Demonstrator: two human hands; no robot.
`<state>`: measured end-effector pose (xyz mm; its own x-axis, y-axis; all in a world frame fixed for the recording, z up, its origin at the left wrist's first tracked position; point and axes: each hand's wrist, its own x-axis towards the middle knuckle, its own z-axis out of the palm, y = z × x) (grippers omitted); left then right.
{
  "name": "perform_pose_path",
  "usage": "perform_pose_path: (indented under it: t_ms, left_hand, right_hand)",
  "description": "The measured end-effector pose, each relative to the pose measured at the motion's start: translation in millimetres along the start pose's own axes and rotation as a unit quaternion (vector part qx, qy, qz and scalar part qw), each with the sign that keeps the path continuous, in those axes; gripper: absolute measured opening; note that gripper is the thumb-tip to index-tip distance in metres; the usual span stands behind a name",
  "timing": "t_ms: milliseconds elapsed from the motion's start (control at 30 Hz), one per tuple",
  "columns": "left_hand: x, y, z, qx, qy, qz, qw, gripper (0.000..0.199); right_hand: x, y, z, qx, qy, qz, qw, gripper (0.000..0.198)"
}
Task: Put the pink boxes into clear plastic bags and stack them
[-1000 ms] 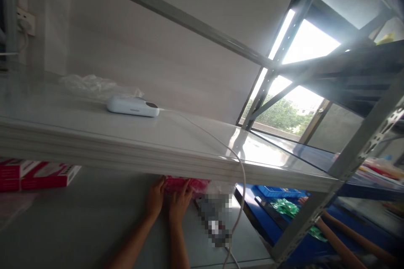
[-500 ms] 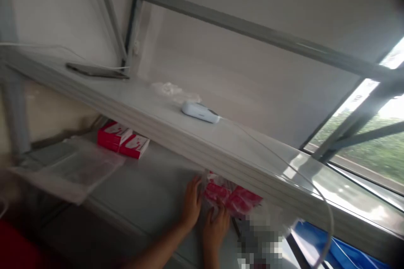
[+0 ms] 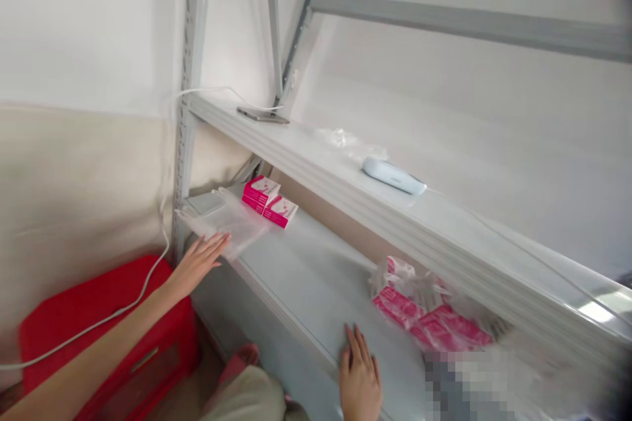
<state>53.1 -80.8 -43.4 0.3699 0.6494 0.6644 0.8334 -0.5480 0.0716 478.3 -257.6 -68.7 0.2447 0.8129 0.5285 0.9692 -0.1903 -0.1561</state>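
Note:
My left hand (image 3: 205, 260) stretches out to the left, fingers extended, over the near edge of a clear plastic bag (image 3: 241, 230) on the lower shelf (image 3: 316, 270). Whether its fingertips touch the bag I cannot tell. My right hand (image 3: 361, 371) lies palm down on the same shelf near its front edge, fingers extended, holding nothing. Pink and white boxes (image 3: 266, 200) sit together just behind the clear bag. To the right of my right hand, several pink packs in clear plastic (image 3: 429, 309) lie partly under the upper shelf.
On the upper shelf (image 3: 316, 158) rest a light blue handheld device (image 3: 394, 175) with a cable, crumpled clear plastic (image 3: 345, 141) and a dark flat phone-like object (image 3: 263, 116). A red stool (image 3: 148, 329) stands at lower left, crossed by a white cable (image 3: 118, 311). A grey upright (image 3: 184, 145) rises behind it.
My left hand has moved from beside the wrapped pink packs to the clear bag at left. My right hand has left the packs and lies on the shelf. The view has swung left.

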Motion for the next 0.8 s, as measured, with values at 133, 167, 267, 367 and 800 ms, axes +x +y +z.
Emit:
perform_pose_path:
  t_ms: [133, 167, 267, 367, 800]
  left_hand:
    - [5, -46, -7, -0.017, -0.017, 0.01, 1.0, 0.042]
    - [8, -55, -7, -0.028, -0.029, 0.023, 0.999, 0.036]
    - [20, -74, -6, -0.041, -0.067, 0.053, 0.995, 0.025]
    - [28, -82, -5, -0.041, -0.081, 0.06, 0.994, 0.022]
    - [52, -40, -8, -0.099, 0.009, 0.042, 0.994, 0.025]
  right_hand:
    - [-2, 0, 4, -0.006, 0.011, 0.0, 1.0, 0.055]
    - [-3, 0, 5, -0.01, 0.014, 0.0, 1.0, 0.055]
    - [-6, -2, 5, -0.023, 0.026, 0.002, 0.999, 0.054]
    - [-11, -6, 3, -0.035, 0.041, 0.005, 0.999, 0.053]
    - [-13, -13, 2, -0.031, 0.041, 0.049, 0.997, 0.055]
